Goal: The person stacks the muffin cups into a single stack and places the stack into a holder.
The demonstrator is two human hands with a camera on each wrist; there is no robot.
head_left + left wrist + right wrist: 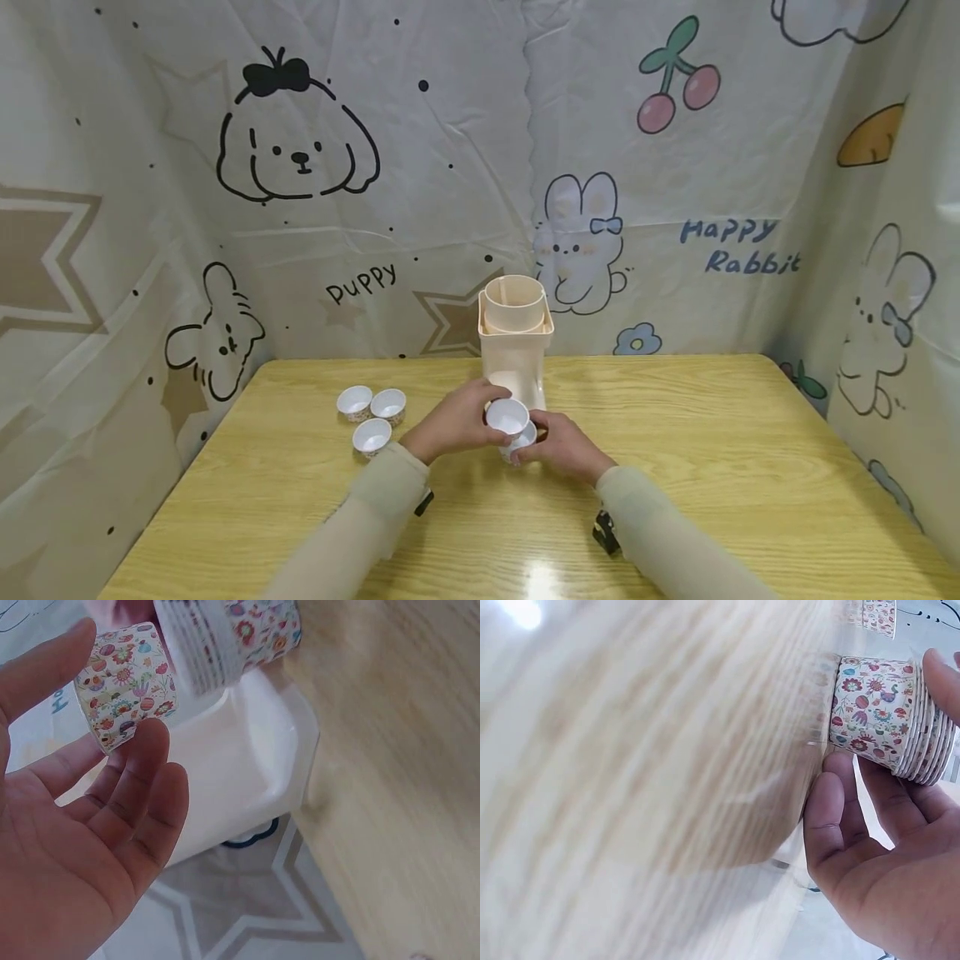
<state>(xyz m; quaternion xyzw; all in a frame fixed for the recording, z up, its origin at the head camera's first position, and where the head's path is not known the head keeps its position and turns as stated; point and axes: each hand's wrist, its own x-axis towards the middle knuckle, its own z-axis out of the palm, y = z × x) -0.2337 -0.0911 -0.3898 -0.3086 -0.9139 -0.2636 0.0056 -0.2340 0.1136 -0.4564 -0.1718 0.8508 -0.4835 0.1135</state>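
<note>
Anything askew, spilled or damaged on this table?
Nothing stands out. The three loose cups stand upright at left on the table, the cup stack in the right hand is evenly nested, the left hand holds a single cup, and the beige holder stands upright. No spill or damage visible.

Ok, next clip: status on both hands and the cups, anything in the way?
Left hand pinching one patterned cup. Right hand gripping nested cup stack. Three cups off to the left. Beige holder just beyond, apparently blocking nothing.
</note>
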